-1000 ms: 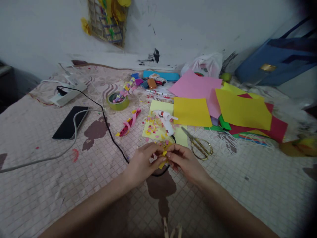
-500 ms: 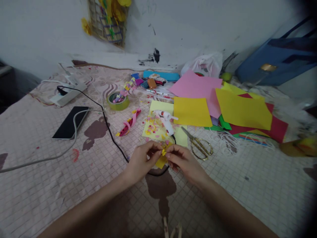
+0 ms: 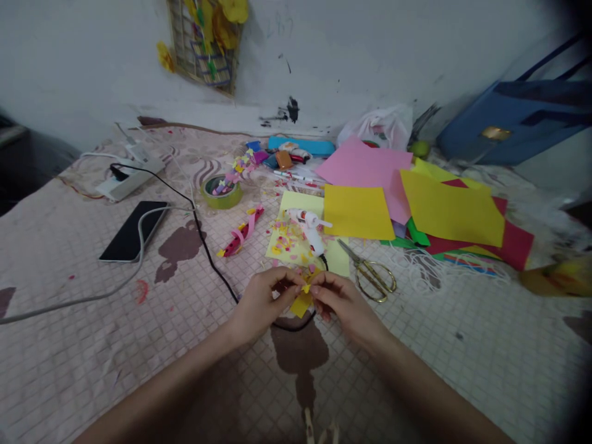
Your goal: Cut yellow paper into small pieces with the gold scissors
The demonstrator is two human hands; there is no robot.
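My left hand (image 3: 268, 302) and my right hand (image 3: 342, 302) meet over the table, their fingertips pinching a small yellow paper piece (image 3: 306, 288) between them. Its exact shape is too small to make out. Below the fingers shows a yellow paper strip (image 3: 301, 304); I cannot tell whether it is held or lies on the cloth. Just beyond my hands a white glue gun (image 3: 309, 231) rests on a pale yellow sheet (image 3: 337, 258) strewn with pink and yellow paper bits. Gold-handled scissors (image 3: 372, 273) lie to the right of my right hand.
A black cord (image 3: 210, 256) crosses the cloth toward a power strip (image 3: 132, 179). On the left are a phone (image 3: 134, 231), a tape roll (image 3: 222, 196) and a decorated red strip (image 3: 243, 233). Coloured sheets (image 3: 358, 211) and white string (image 3: 423, 270) lie right, near a blue bag (image 3: 518, 117).
The view has shifted slightly. Both hands keep the same pinch on the small yellow paper piece, which is turned a little; nothing else has visibly moved.
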